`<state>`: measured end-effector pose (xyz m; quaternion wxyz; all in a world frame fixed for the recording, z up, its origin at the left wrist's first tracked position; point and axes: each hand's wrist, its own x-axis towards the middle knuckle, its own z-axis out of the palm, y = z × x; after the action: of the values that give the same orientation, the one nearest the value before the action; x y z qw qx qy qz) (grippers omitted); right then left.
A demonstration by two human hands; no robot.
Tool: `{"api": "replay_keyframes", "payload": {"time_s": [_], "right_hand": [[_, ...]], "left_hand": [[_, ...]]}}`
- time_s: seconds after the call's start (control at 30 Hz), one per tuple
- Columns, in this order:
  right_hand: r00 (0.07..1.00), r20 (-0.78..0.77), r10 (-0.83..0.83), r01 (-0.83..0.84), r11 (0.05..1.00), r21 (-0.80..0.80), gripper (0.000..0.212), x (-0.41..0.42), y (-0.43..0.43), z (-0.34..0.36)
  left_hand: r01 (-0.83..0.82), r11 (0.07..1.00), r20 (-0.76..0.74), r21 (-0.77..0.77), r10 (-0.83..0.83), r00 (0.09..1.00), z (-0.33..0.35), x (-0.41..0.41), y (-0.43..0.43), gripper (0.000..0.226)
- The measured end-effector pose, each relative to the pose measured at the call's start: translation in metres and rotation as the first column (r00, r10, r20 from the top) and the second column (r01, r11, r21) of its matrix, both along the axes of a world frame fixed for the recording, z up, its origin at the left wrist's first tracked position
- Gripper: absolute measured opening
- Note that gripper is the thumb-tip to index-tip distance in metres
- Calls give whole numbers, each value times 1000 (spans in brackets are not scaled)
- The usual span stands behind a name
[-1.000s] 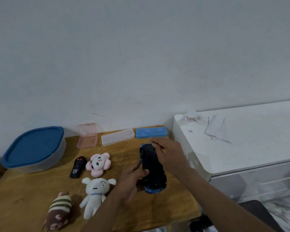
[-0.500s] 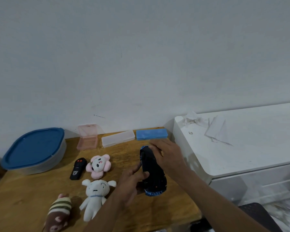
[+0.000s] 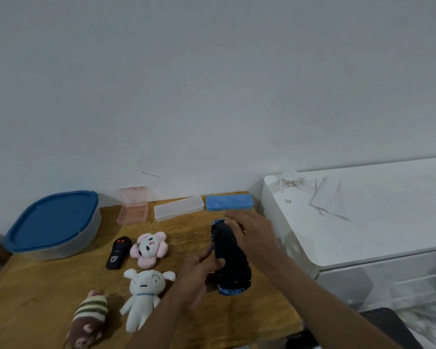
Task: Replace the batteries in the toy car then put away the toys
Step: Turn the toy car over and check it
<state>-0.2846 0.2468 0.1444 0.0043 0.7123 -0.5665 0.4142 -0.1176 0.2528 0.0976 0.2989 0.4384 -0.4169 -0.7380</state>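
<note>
While the toy car (image 3: 230,260) is lying belly-up on the right part of the wooden table (image 3: 48,298), both hands are working on it. The right hand (image 3: 252,233) is curling over the car's far end and gripping it, probably to stop the body from sliding or rolling. The left hand (image 3: 196,275) is holding the car's left side, its thumb pressing on the dark underside near the middle. That grip suggests the person is feeling for the battery cover, though no cover or catch is clear enough to make out. Turning the car wheels-up is likely exposing the battery bay, so the job is looking like it is only at its opening step.

Left of the car, a black remote (image 3: 118,253), a pink plush (image 3: 149,249), a white plush (image 3: 144,293) and a striped plush (image 3: 88,318) are lying loose, apparently waiting to be put away. A blue-lidded tub (image 3: 53,222) is sitting at the far left, closed, and seems the likely home for them. Along the far edge, a pink case (image 3: 133,206) is standing open beside a clear case (image 3: 178,207) and a blue case (image 3: 229,202); whether any is holding batteries I cannot tell.
</note>
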Motion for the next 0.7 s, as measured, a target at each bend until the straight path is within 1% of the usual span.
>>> {"api": "replay_keyframes", "payload": {"time_s": [0.1, 0.23, 0.27, 0.37, 0.43, 0.57, 0.7], "right_hand": [[1000, -16, -9, 10, 1000, 20, 19, 1, -2, -1], [999, -48, 16, -13, 998, 65, 34, 2, -2, 1], [999, -34, 12, -10, 998, 66, 32, 2, -2, 2], [1000, 8, 3, -3, 998, 66, 16, 3, -5, 0], [1000, 6, 13, -13, 997, 75, 16, 5, -6, 0], [1000, 9, 30, -30, 997, 76, 22, 12, -7, 0], [998, 32, 47, -49, 996, 71, 14, 21, -9, 5]], "left_hand": [[-16, 1000, -3, 9, 16, 1000, -3, 0, 0, 49], [-27, 999, -10, 20, 27, 1000, -3, 1, 0, 52], [-26, 999, -11, 21, 26, 1000, -3, 2, 0, 52], [-25, 1000, -7, 15, 25, 1000, -2, 3, 1, 50], [-35, 999, -13, 24, 35, 999, -1, 6, 1, 49], [-57, 997, -34, 48, 59, 998, 0, 14, 0, 48], [-76, 996, -33, 39, 77, 997, 1, 20, 0, 44]]}}
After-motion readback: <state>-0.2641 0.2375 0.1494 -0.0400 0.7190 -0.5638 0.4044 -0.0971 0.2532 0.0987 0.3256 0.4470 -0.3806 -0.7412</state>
